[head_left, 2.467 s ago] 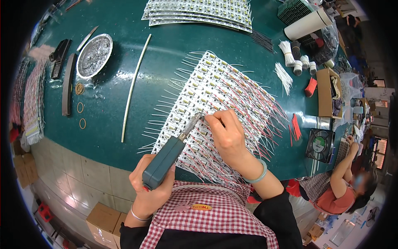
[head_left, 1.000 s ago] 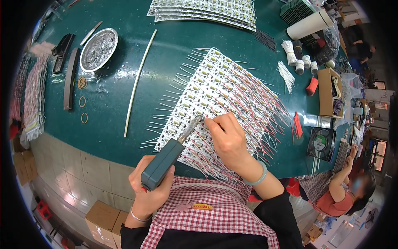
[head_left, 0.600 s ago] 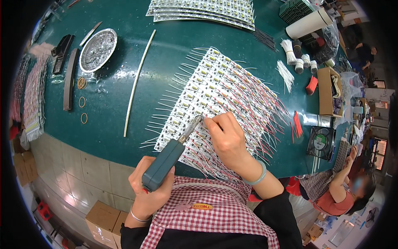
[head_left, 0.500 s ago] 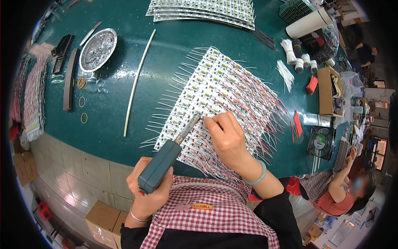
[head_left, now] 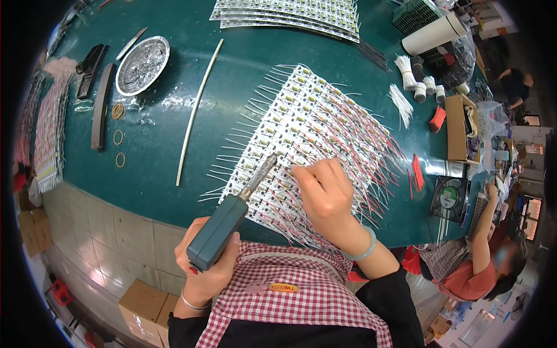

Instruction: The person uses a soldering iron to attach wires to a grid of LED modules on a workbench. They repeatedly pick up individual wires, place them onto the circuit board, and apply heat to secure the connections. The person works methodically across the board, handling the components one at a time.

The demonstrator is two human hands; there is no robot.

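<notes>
My left hand (head_left: 212, 279) is closed around the dark green handle of a soldering gun (head_left: 219, 229). Its blackened metal tip points up and right, onto or just above a white circuit board panel (head_left: 268, 139) on the bench. Rows of small components cover the panel; white wires stick out along its left side, and red and white wires (head_left: 354, 139) spread over its right. My right hand (head_left: 328, 194) is closed in a pinch close to the tip, apparently on a thin wire end, mostly hidden by the fingers.
A metal bowl of grey scraps (head_left: 142, 65), rubber bands (head_left: 119, 137) and a long pale rod (head_left: 199, 113) lie left. Stacked panels (head_left: 290, 17) lie at the far side. Rightward are wire bundles (head_left: 401, 105), a cardboard box (head_left: 458, 130), a fan (head_left: 449, 197) and a seated co-worker (head_left: 473, 272).
My right hand has shifted slightly right, away from the soldering gun's tip. The tip has moved slightly up and left over the panel. The co-worker's arm has reached farther forward.
</notes>
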